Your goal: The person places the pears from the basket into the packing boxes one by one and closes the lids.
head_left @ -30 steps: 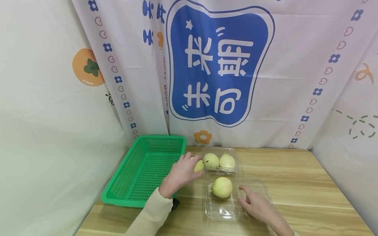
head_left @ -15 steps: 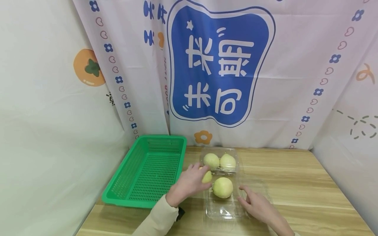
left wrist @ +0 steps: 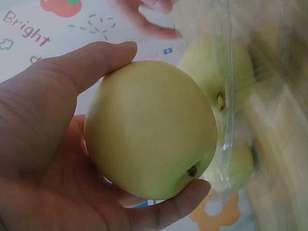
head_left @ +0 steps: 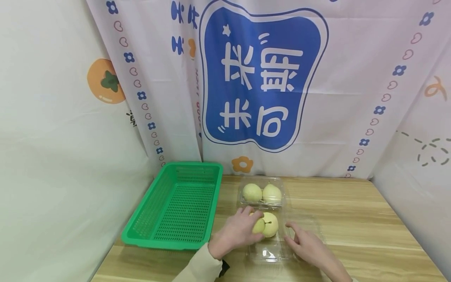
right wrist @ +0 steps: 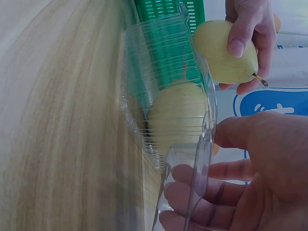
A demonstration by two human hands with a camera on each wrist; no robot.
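My left hand (head_left: 237,231) grips a pale yellow-green pear (left wrist: 151,130) between thumb and curled fingers, above the left side of an open clear plastic box (head_left: 269,253). Inside that box lies another pear (right wrist: 178,115), seen through the ribbed wall in the right wrist view. From the head view, the held pear overlaps the one in the box. My right hand (head_left: 308,246) is at the box's right side, where its hinged lid (head_left: 310,227) lies folded out. Thumb and fingers of this hand pinch the clear plastic edge (right wrist: 208,130) in the right wrist view.
Behind the open box stands a second clear box (head_left: 262,180) with two pears (head_left: 272,193) in it. A green perforated basket (head_left: 186,211) sits to the left on the wooden table (head_left: 352,219). Printed cloth (head_left: 338,117) hangs along the table's back edge.
My left hand has carried its pear from beside the rear box, rightward and toward me, to over the front box. The right hand has stayed at the box's edge.
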